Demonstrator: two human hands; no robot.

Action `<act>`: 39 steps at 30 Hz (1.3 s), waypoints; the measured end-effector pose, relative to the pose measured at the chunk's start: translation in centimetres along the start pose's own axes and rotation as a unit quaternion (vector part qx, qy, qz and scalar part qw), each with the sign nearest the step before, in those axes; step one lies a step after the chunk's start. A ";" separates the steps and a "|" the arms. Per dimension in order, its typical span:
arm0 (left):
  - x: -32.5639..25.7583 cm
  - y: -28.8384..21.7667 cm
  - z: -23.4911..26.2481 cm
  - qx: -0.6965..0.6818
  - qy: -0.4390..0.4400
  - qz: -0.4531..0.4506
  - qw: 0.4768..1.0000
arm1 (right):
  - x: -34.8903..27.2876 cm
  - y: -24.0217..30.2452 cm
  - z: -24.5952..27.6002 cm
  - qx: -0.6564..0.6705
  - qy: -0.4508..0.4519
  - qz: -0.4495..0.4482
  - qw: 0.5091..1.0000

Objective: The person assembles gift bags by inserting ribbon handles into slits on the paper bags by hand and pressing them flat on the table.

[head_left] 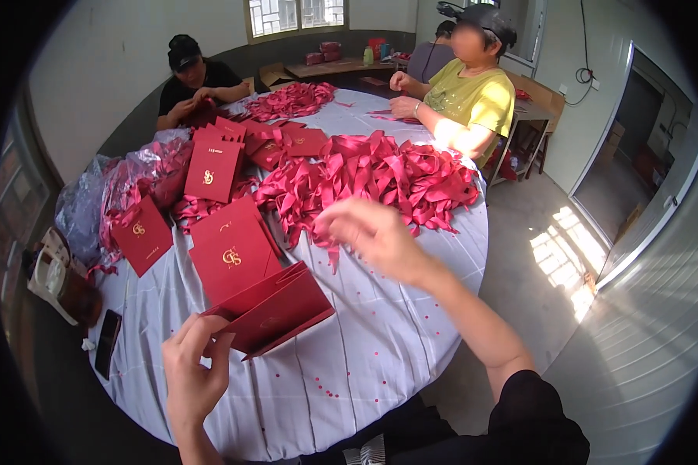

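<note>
Fingers (214,329) of the left hand (188,372) are pinching the left end of a gaping red paper gift bag (283,310); those of the right hand (384,244) are curling loosely in a blur, and I cannot tell whether they are gripping anything. A round counter (395,325) draped in pale cloth is carrying the things. A broad heap of glossy red ribbons (411,178) is spreading toward its right edge, the right hand hanging over the heap's near side. Crumpled clear plastic bags (85,209) are lying along the left edge. Red paper bags (244,240) with gold emblems are resting between these and the heap, the gaping one being held in front of them, closer to the near edge. A black rectangular phone (108,345) is lying by the near left edge; tiny red dots (327,394) are speckling the near part.
</note>
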State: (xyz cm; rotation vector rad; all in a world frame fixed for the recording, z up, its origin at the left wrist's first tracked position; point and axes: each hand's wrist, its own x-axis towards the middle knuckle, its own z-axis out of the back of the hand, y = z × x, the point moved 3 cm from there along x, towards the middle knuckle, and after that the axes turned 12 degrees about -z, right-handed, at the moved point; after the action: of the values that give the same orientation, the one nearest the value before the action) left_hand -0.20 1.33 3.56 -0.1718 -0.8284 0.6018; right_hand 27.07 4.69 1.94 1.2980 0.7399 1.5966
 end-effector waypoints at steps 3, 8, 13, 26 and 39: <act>0.2 -0.1 -0.7 -0.002 -0.012 -0.014 1.000 | 1.3 -2.8 3.1 -0.288 -0.075 0.102 0.949; 0.2 0.3 -1.6 0.020 -0.028 -0.026 0.999 | 1.0 -6.7 1.9 -0.500 -0.051 0.111 0.858; 0.0 0.3 -1.6 0.017 -0.031 -0.019 0.999 | 0.1 -7.0 0.5 -0.550 -0.053 0.153 0.820; -0.2 0.8 -2.2 0.005 -0.048 -0.021 0.999 | -7.2 -4.9 2.5 -0.418 0.020 0.039 0.907; -0.2 0.5 -1.9 0.012 -0.035 -0.024 0.999 | -8.6 -5.6 2.3 -0.423 0.067 0.014 0.903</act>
State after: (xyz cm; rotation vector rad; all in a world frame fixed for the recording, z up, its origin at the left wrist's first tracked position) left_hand 0.82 1.79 1.94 -0.1106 -0.8897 0.5754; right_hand 31.02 -1.11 -5.84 0.5604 0.0469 1.7422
